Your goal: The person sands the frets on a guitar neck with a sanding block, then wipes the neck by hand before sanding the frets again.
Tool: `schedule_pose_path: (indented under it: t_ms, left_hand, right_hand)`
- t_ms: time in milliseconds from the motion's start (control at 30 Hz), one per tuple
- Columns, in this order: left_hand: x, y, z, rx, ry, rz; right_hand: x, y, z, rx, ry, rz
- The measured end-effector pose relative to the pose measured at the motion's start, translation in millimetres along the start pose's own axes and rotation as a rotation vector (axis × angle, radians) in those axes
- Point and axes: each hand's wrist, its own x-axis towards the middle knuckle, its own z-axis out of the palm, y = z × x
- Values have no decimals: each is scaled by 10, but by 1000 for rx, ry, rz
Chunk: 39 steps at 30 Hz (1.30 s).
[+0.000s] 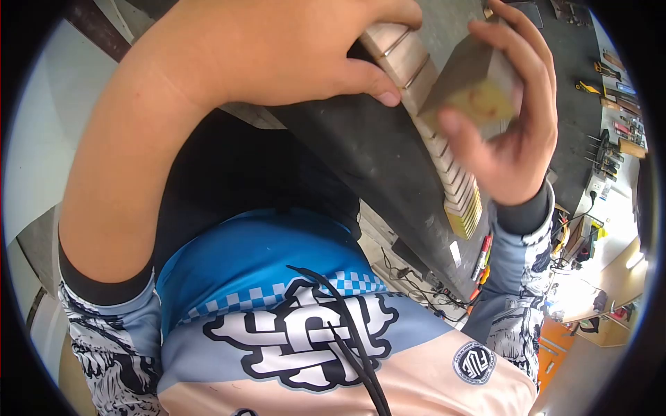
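Note:
A long row of pale wooden blocks [409,66] with narrow gaps between them runs along a dark tabletop [361,139]. The row's near end [466,218] is yellowish. My left hand [326,52] reaches across the top of the view and is closed on the row's far end, thumb on one side and a finger over the other. Slightly blurred, my right hand [513,111] grips a separate block [479,76] just beside and above the row. The block's yellow end face carries a red mark.
Red, orange and white markers or tools [481,260] lie at the table's edge, near a small white label [454,254]. Further right are hand tools [605,156] on a dark surface. Tangled cables [416,277] hang below the table, and an orange cabinet [553,347] stands at lower right.

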Motion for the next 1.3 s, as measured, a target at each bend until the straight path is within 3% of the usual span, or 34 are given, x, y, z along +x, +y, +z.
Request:
schedule_pose_path:
  t_ms: [133,267,367,567,700,833,867,967,1067,1167,1233,1300]
  left_hand:
    - [-42,34,-4,20,13,12]
    - [-91,31,95,-22,18,-9]
    - [-124,5,130,-41,65,-9]
    - [-232,23,143,8,12,-26]
    - [-127,97,13,17,-77,-50]
    - [-78,33,17,-35,-59,-51]
    - [-95,38,35,-32,-20,-30]
    - [-31,76,-88,33,-87,-55]
    - [-55,46,-38,12,-66,-29]
    - [-43,70,-97,15,-87,-48]
    - [-30,71,-81,7,-72,-45]
    - [-76,11,24,-17,13,-20]
  right_hand:
    - [42,-83,-11,105,-16,-40]
    - [37,-24,-148,-52,-221,34]
    - [184,-108,-204,60,-329,-57]
    - [106,-225,174,3,-159,-4]
    - [128,-43,0,114,-241,39]
    - [271,-52,-215,42,-380,-148]
    - [206,-45,-190,12,-346,-84]
    - [375,-151,-269,120,-413,-164]
    - [201,-138,-107,186,-199,104]
    - [243,-580,40,492,22,340]
    - [225,-504,-6,347,-41,298]
    - [202,-113,-144,-43,-248,133]
